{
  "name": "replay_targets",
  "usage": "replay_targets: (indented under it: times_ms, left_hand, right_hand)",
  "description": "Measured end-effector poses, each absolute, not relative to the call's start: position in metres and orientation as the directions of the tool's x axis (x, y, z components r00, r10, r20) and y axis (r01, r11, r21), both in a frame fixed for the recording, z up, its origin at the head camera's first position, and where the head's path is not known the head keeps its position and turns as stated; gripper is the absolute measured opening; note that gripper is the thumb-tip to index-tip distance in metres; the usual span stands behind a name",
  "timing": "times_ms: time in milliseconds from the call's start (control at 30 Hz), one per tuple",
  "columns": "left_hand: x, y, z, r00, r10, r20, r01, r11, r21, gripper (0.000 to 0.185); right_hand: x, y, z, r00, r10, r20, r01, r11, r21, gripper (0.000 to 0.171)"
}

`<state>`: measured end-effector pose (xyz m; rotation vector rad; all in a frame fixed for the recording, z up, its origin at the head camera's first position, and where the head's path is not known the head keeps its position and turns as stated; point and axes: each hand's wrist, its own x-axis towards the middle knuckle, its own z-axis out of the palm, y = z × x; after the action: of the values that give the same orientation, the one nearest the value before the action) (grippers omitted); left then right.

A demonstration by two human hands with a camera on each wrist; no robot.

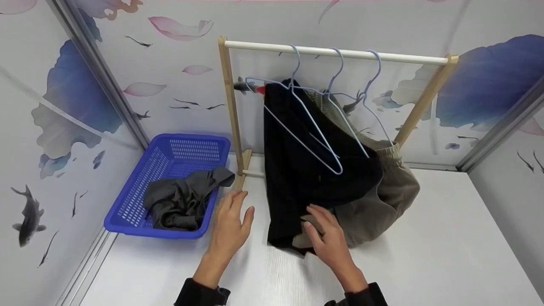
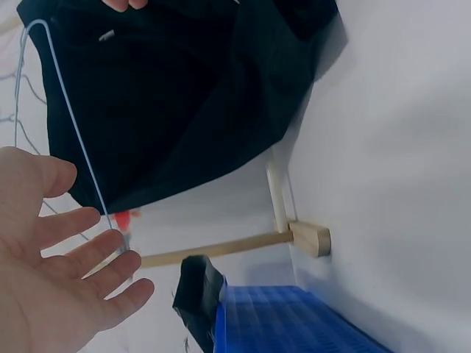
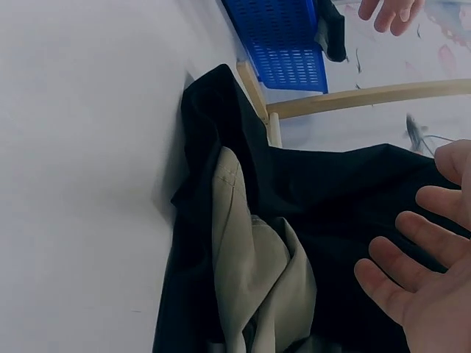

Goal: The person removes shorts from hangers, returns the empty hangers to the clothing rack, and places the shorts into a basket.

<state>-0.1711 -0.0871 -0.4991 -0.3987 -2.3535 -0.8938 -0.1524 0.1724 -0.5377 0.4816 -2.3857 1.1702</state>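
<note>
Reaching forward over the white desk with left hand relaxed and empty beside the blue basket; with right hand, loosely spread and empty, before black trousers on a light-blue hanger.

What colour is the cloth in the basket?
Dark grey; the cloth shows best in the head view.

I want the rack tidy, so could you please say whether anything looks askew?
Yes: in the head view the front hanger slopes steeply down to the right, and the black garment hangs lopsided rather than level. The dark grey garment lies crumpled in the blue basket, one part hanging over its rim.
</note>
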Motion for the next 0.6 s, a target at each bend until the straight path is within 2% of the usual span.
replay_targets:
  times_ms: [600]
  left_hand:
    - [-0.160,-0.046,-0.501,-0.832,0.166,0.530,0.457,0.746,0.484,0.047]
  right_hand:
    - [-0.148,0.189,-0.529,-0.813,-0.088,0.575,-0.509,0.586,-0.630,0.037]
